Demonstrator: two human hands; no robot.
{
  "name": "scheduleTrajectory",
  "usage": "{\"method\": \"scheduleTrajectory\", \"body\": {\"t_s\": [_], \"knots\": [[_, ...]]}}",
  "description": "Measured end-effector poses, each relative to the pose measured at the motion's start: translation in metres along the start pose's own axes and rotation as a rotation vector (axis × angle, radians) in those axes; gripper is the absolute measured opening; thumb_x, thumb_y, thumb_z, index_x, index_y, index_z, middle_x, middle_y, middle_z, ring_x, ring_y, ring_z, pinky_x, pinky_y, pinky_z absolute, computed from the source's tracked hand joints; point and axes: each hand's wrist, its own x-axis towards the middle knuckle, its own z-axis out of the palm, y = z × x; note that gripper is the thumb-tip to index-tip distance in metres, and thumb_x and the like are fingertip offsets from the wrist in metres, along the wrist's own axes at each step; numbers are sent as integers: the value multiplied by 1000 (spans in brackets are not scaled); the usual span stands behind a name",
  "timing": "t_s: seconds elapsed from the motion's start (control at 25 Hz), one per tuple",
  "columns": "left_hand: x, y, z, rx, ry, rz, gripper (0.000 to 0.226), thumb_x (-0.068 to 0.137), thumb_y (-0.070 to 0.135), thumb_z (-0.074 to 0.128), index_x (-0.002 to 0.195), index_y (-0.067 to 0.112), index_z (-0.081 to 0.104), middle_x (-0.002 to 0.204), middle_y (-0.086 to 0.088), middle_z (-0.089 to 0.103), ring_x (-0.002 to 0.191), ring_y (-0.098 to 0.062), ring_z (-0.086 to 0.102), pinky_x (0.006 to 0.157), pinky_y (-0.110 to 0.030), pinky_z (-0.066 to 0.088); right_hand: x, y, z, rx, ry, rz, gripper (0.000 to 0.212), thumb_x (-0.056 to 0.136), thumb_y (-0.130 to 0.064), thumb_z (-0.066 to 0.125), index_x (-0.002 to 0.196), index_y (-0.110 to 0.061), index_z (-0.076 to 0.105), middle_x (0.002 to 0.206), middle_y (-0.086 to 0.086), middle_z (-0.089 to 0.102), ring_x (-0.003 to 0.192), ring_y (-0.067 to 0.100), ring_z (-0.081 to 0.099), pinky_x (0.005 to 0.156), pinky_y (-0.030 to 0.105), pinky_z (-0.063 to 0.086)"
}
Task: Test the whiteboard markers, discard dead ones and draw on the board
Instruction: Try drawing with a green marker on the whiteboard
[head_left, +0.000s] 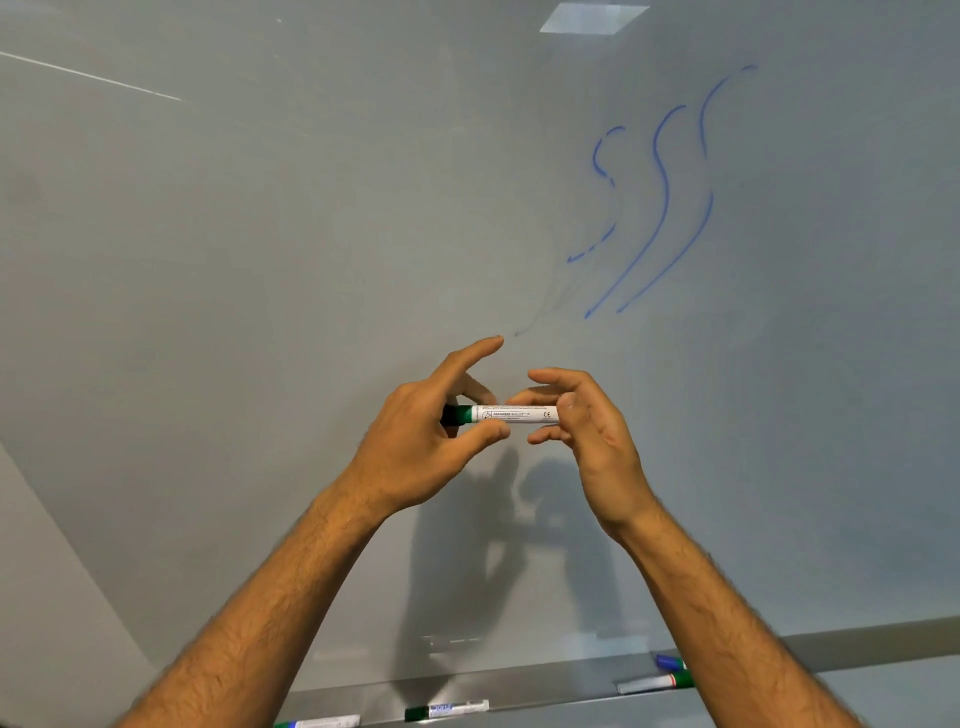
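Before the whiteboard (311, 234), below blue squiggles (660, 208), I hold a green marker (511, 414) level: left hand (426, 441) pinches the cap end, right hand (587, 431) pinches the barrel.

a narrow metal tray (545, 686) ran along the bottom edge of the whiteboard (311, 260), sloping up toward the right. on it lay several markers — a green-capped one (447, 710) near the middle, another (319, 722) just left of it at the frame's lower edge, partly cut off. further right a white marker with a green end (655, 683) lay along the tray, and a blue-capped one (670, 662) sat just above it — partly hidden by the right forearm.
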Motion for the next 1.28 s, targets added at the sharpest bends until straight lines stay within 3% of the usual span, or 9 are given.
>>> {"method": "scheduleTrajectory", "body": {"t_s": [0.16, 0.28, 0.4, 0.52, 0.68, 0.96, 1.12, 1.28], "knots": [[1, -7, 5, 84, 7, 26, 43, 90, 37, 69, 132, 29, 62, 84, 22, 61, 71, -6, 57, 62, -10, 43, 10, -3, -1, 105, 193, 18, 24, 101, -31, 45, 119, -24, 59, 103, 2, 73, 92, 24, 68, 71, 38, 60], [2, -9, 8, 115, -11, 69, 27, 91, 38, 65, 112, 24, 75, 81, 23, 61, 70, -5, 56, 59, -10, 38, 15, -3, 0, 115, 209, 70, 28, 106, -28, 38, 109, -21, 65, 95, 6, 74, 89, 25, 68, 68, 39, 59], [2, -6, 16, 109, -42, 84, 18, 90, 35, 68, 102, 25, 78, 77, 23, 61, 66, -8, 55, 56, -10, 38, 15, -1, 7, 194, 135, 140, 41, 105, -36, 34, 97, -15, 69, 85, 12, 73, 84, 27, 68, 68, 42, 57], [1, -3, 23, 110, -5, 78, 12, 87, 31, 71, 92, 23, 78, 71, 28, 56, 62, -3, 54, 55, -5, 35, 14, 3, 12, 190, 120, 146, 53, 99, -49, 33, 88, -16, 73, 81, 9, 73, 81, 22, 68, 73, 35, 57], [0, -5, 29, 131, 20, 71, 16, 80, 38, 79, 83, 23, 75, 66, 26, 54, 58, -2, 54, 55, -5, 34, 13, 10, 18, 184, 195, 135, 48, 100, -44, 41, 80, -12, 71, 73, 4, 71, 74, 18, 68, 70, 28, 57], [-5, -20, 37, 104, 46, -13, 18, 81, 41, 77, 82, 24, 74, 64, 19, 62, 57, -6, 54, 54, -7, 34, 18, 26, 30, 169, 265, 92, 45, 96, -39, 40, 77, -10, 69, 69, 8, 71, 68, 23, 69, 65, 33, 58], [-12, -29, 41, 97, 14, -54, 14, 81, 39, 78, 81, 26, 73, 62, 21, 58, 59, -6, 56, 54, -7, 35, 15, 44, 32, 153, 212, 123, 42, 96, -34, 43, 79, -5, 69, 69, 8, 70, 65, 19, 67, 63, 29, 55], [-29, -46, 51, 55, -25, -175, 12, 82, 40, 78, 83, 29, 73, 72, 19, 68, 64, -7, 59, 58, -14, 38, 13, 68, 21, 77, -59, 186, 29, 90, -27, 56, 87, -1, 68, 71, 14, 66, 56, 24, 59, 51, 34, 49]]}}
